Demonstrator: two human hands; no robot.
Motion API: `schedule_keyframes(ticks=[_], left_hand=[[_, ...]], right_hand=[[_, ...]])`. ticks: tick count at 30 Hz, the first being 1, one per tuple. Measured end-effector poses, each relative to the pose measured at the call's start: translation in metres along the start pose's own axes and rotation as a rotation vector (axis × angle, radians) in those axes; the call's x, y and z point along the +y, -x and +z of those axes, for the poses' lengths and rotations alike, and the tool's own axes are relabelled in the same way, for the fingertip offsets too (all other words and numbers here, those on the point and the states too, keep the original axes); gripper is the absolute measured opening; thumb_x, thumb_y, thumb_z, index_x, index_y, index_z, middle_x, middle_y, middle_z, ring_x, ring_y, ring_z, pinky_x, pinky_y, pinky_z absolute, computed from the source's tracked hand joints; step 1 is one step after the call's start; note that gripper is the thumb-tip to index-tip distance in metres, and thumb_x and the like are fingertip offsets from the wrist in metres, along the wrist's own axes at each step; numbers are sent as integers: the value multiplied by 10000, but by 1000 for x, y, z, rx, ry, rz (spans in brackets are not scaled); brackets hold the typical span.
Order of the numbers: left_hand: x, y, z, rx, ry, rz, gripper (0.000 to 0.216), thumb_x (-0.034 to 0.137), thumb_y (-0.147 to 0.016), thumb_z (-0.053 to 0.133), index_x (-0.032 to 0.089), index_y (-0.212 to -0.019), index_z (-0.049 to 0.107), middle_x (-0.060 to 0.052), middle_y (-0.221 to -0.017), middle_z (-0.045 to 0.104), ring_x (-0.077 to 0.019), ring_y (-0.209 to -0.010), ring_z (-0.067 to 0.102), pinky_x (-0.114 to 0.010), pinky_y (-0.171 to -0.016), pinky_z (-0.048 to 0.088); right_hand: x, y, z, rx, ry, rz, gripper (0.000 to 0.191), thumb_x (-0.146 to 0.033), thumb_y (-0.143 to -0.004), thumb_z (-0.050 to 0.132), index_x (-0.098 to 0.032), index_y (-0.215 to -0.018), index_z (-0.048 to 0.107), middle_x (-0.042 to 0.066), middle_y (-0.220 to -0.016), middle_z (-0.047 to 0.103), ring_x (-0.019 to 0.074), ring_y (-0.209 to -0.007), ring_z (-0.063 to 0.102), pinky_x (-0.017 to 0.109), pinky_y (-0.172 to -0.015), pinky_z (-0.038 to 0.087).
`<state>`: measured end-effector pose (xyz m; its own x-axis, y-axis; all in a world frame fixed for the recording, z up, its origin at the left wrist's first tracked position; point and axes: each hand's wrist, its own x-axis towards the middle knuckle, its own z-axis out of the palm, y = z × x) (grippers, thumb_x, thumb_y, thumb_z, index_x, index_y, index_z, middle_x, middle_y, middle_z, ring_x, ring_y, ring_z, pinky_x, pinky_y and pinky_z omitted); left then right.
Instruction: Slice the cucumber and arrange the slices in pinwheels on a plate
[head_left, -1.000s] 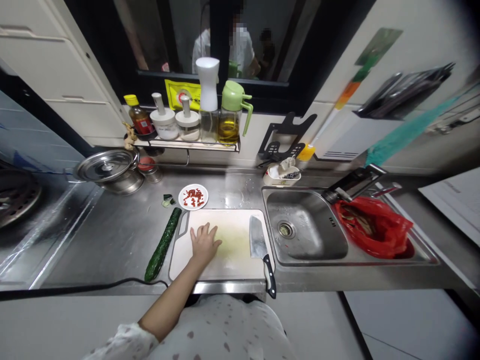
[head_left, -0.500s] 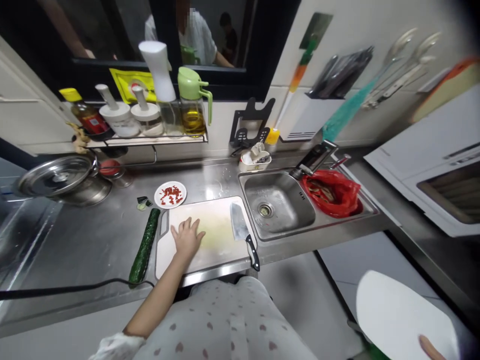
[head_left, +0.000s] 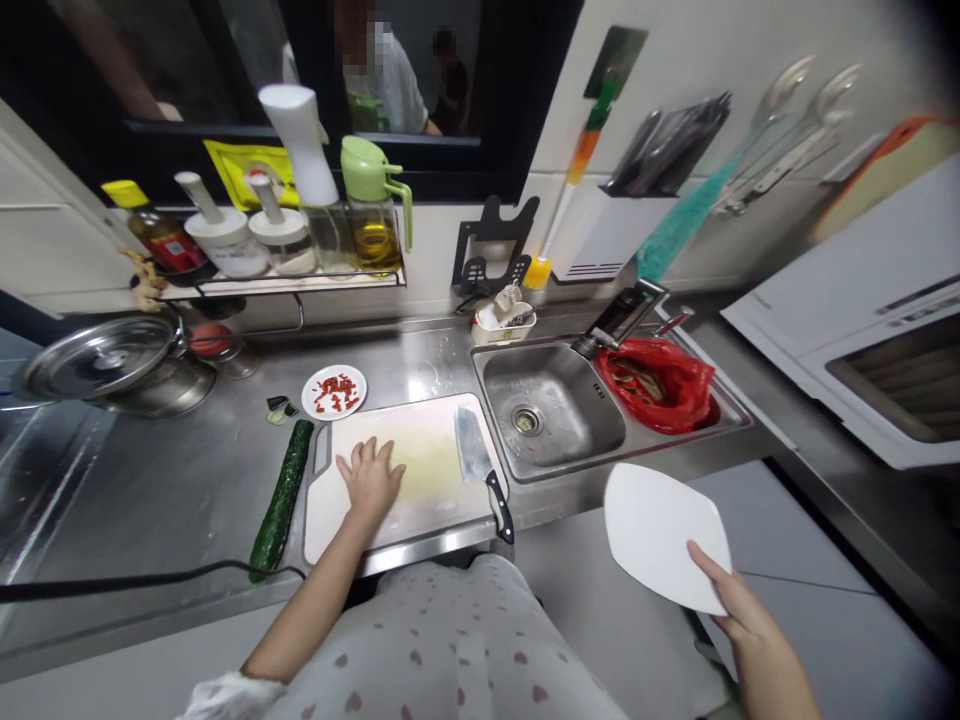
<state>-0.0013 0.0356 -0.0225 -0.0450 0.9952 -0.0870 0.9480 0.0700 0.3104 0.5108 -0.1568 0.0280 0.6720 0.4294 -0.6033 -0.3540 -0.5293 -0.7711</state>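
My left hand (head_left: 370, 480) rests flat with fingers spread on the white cutting board (head_left: 427, 420). To its right on the board lies a cleaver (head_left: 472, 448), its black handle jutting over the front edge. A white plate (head_left: 652, 525) is in my right hand (head_left: 739, 605), gripped by its rim with the thumb on top, in front of the sink. Left of the board lies a whole cucumber (head_left: 282, 500). Behind the board, a small white plate (head_left: 308, 398) carries chopped red pieces. Dark green cucumber scraps (head_left: 280, 409) lie beside that plate.
The sink (head_left: 555, 460) is to the right, with a red plastic bag (head_left: 694, 390) beside its basin. A lidded steel pot (head_left: 157, 388) stands at the left. Above the counter, a rack (head_left: 300, 285) holds seasoning jars and an oil bottle. A black cable (head_left: 135, 583) crosses the left front.
My right hand has brought the white plate up and leftward from the lower right, so more of the hand shows. My left hand stays on the board. The view has shifted slightly.
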Motion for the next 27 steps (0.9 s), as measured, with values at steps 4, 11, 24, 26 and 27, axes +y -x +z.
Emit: schedule_keyframes(ticks=[4,11,24,26,27], left_hand=[[15,4,6,39,208,48,399,339,-847,570,231,-1224,643,-120,-1344,550,-304,-1289,438,-550,-1137,230],[71,14,28,-299,951,107,399,401,-801,622,169,-1123,651,-65,-904,698,-172,-816,645,-306,-797,511],[111,10,4,-719,1489,-235,791,449,-638,807,159,-1290,464,-63,-827,714,-149,-717,679,-275,-704,513],[109,9,5,-666,1499,-269,794,423,-644,803,154,-1300,447,-42,-766,705,-149,-689,678,-280,-699,520],[108,8,6,-641,1501,-282,784,412,-648,798,149,-1297,447,-30,-734,697,-147,-673,675,-280,-695,522]], right_hand=[[-20,3,70,-78,27,74,444,-225,-663,753,-155,-1095,680,192,-1006,729,324,-875,719,367,-743,624],[-37,2,164,-256,-25,112,286,-171,-772,640,-103,-1048,673,164,-942,746,277,-903,721,350,-821,598],[-32,3,248,-407,-4,100,299,-148,-711,699,-94,-1004,668,100,-783,750,236,-717,718,325,-671,600],[-32,6,258,-412,-3,67,279,-142,-699,707,-105,-973,669,93,-781,749,231,-711,714,317,-655,597],[-32,8,262,-424,2,57,274,-143,-695,710,-110,-964,668,90,-780,749,230,-706,711,317,-646,596]])
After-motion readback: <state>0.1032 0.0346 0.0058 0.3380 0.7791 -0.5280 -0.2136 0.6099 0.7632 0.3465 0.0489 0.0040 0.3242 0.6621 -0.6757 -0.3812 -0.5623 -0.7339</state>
